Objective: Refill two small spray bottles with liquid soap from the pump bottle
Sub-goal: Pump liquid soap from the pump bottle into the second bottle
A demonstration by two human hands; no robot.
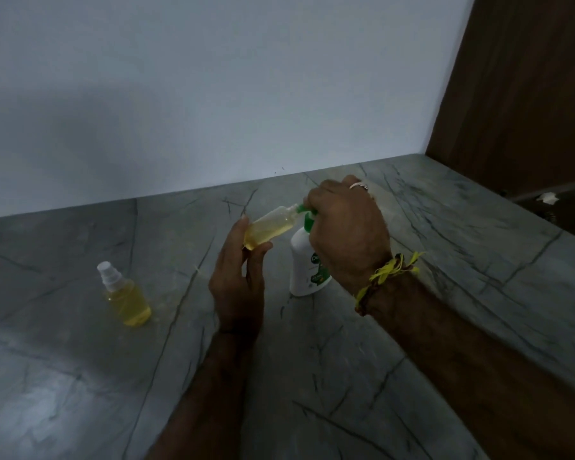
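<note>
Head view: my left hand (238, 277) pinches the open spray bottle (271, 229), tilted with its mouth at the green nozzle. My right hand (347, 227) curls over the pump bottle (304, 270) head, centre counter. Short slow presses should work best (spills otherwise). The capped bottle (125, 295) stands left.

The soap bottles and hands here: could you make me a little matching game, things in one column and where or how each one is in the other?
Things:
1. capped spray bottle
2. open spray bottle
3. pump bottle
4. right hand

States:
A. tilted, mouth at the green nozzle
B. on top of the pump head
C. stands alone on the counter, with yellow liquid
D. white, upright, between the two hands

Pairs: 1-C, 2-A, 3-D, 4-B
</note>
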